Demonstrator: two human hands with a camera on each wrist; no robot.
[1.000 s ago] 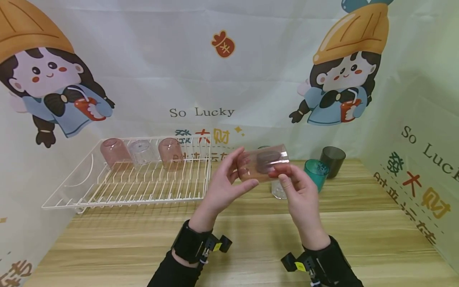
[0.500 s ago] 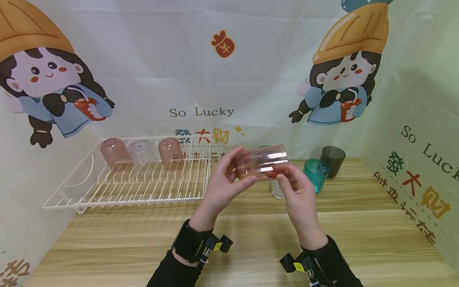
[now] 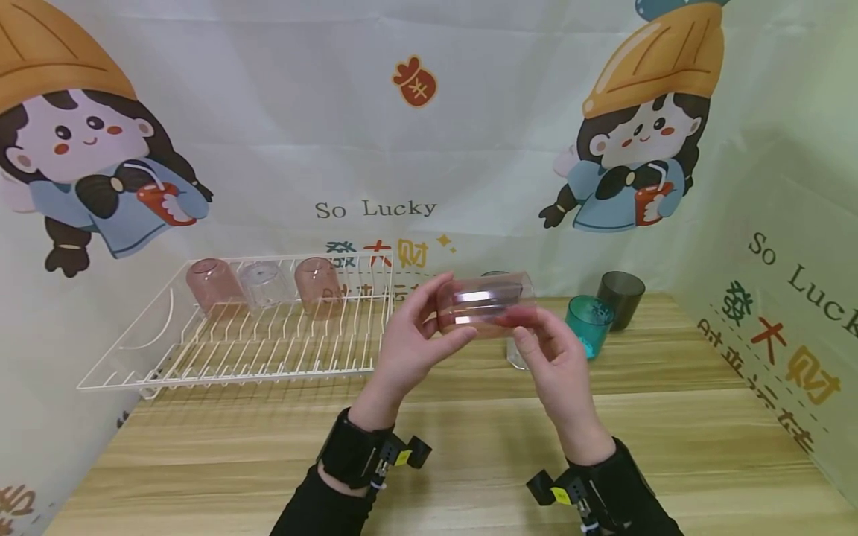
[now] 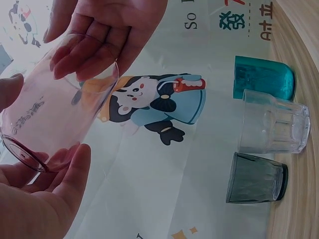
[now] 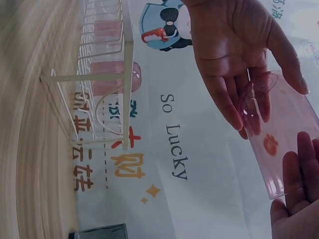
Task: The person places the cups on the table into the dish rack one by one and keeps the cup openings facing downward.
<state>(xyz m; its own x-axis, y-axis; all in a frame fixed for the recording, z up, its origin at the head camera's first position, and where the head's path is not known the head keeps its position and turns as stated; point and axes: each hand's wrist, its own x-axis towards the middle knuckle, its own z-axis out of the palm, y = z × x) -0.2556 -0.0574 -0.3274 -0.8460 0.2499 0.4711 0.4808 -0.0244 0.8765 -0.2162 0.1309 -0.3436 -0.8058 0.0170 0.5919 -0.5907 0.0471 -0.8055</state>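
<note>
A see-through pink drinking glass [image 3: 485, 292] lies sideways in the air between my hands, above the table. My left hand [image 3: 410, 346] grips it round the base end, thumb in front and fingers behind. At the mouth end my right hand [image 3: 561, 365] holds it between thumb and fingers; the fingertips look red through the glass. In the left wrist view, dark lettering shows on the wall of the pink glass [image 4: 37, 117]. Behind my hands stand a clear glass [image 4: 274, 122], a teal glass [image 3: 590, 327] and a dark grey glass [image 3: 622, 299].
A white wire dish rack [image 3: 268, 370] stands at the left. Along its back, upside down, sit a pink glass [image 3: 214, 286], a clear glass [image 3: 264, 284] and another pink glass [image 3: 318, 286]. The held glass mostly hides a greyish glass [image 3: 494, 274]. A printed cloth [image 3: 375, 171] hangs behind.
The held pink glass has turned slightly in my hands and now lies more level. Both hands have shifted a little to the left. The glasses in the rack and on the table stay put.
</note>
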